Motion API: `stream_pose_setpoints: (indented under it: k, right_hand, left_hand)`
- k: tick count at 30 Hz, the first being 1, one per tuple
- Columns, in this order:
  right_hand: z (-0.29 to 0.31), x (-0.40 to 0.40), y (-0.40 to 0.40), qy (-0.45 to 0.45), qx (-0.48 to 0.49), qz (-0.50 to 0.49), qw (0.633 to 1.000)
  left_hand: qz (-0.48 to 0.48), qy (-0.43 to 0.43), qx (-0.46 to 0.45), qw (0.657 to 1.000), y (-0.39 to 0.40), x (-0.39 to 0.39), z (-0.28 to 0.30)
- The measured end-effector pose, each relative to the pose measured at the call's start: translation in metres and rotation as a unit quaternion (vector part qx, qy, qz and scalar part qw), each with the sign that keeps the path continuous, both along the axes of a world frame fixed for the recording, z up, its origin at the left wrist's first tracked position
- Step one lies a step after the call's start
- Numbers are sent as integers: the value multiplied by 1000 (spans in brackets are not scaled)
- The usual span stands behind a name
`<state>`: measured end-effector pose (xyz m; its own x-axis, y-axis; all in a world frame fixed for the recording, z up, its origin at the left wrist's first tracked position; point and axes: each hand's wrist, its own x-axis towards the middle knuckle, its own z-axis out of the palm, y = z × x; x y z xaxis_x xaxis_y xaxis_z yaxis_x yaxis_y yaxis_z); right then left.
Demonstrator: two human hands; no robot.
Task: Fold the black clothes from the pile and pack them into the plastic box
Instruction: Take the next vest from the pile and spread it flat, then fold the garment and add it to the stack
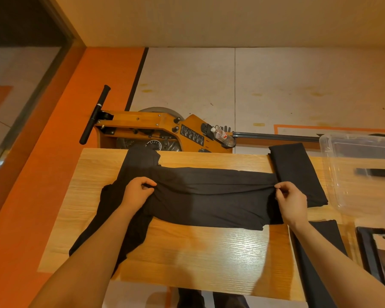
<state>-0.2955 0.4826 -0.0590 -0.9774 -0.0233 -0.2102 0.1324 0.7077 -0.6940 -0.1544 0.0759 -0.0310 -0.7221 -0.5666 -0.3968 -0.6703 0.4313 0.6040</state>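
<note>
Folding in hand: black garment spread across worktop, pinched at each end by left hand and right hand fingers. Edges best kept taut, aligned. Plastic box far right.

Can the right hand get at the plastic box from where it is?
Probably yes: the plastic box sits open just right of the right hand, nothing between but folded cloth. But its fingers pinch the black garment.
</note>
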Motion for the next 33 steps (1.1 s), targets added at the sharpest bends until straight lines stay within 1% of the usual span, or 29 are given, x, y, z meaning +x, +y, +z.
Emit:
stream_pose_setpoints:
  k: [5,11,13,16,18,23,27,31,33]
  right_hand:
    - [1,1,0,10,13,13,1000]
    - [11,2,-3,57,51,27,997]
    - [15,3,-6,70,53,36,995]
    - [19,8,-13,32,-9,25,999]
    - [23,16,-22,28,-43,21,998]
    - [24,50,-51,0,-112,-16,994]
    - [20,77,-74,-42,-198,-64,977]
    - [10,95,-89,-75,-224,-81,968]
    - [6,102,-95,-89,-229,-90,965]
  left_hand:
    - [-2,-31,-76,997,-2,1,-3]
    - [-3,-7,-119,993,4,-4,4]
    - [9,15,-88,996,9,-5,6]
    - [31,56,-29,998,25,-8,11]
    - [36,76,-4,996,42,-10,15]
    - [16,105,21,994,95,-10,13]
    - [4,116,66,991,135,-6,8]
    - [50,127,140,981,164,-6,9]
    - [66,129,156,977,174,-3,6]
